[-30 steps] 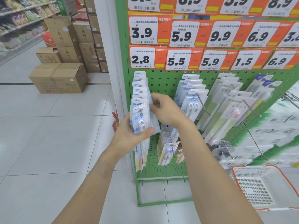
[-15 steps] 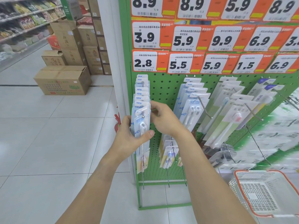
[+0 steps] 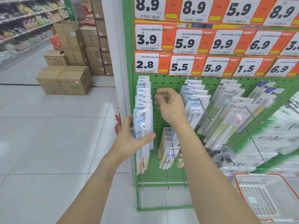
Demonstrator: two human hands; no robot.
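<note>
A row of blue-and-white toothbrush packs [image 3: 143,101] hangs on a metal hook at the left edge of the green pegboard [image 3: 163,83]. My left hand [image 3: 129,141] grips the front pack [image 3: 143,126] of that row, thumb across its face and fingers behind it. The hook's tip shows through the pack's top hole. My right hand [image 3: 169,105] hovers just right of the row with loosely curled fingers and holds nothing.
More toothbrush packs [image 3: 194,104] hang on hooks to the right and below. Orange price tags [image 3: 152,63] line the top. A white and orange shopping basket [image 3: 268,196] sits at lower right. Cardboard boxes [image 3: 64,80] stand on the tiled floor to the left.
My right hand has let go of the packs and drawn back to the right. The left hand keeps its grip on the front pack.
</note>
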